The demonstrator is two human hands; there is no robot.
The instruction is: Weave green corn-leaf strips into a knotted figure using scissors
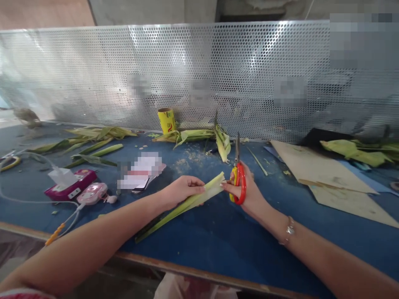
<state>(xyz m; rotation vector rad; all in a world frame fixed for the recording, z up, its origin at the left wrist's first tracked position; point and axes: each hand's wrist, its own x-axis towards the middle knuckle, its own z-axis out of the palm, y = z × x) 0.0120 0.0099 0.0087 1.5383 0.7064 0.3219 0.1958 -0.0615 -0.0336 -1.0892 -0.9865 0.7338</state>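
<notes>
A long pale-green leaf strip, which looks like corn husk (190,202), slants over the blue table. My left hand (184,192) is closed around its middle, thumb on top. In my right hand (247,191) is a pair of scissors (239,182) with red and yellow handles, blades pointing up and away. The right thumb and a fingertip also reach the husk's upper right end; whether they pinch it I cannot tell exactly. Beyond the hands lies a bunch of green husk leaves (199,135), with one piece (222,147) bent toward me.
A yellow tube (166,121) stands by the perforated metal screen (174,62). At left are more leaves (99,135), a purple power strip (76,185), a pink case (92,193) and white cables. Cardboard sheets (324,174) and further leaves (358,150) lie right.
</notes>
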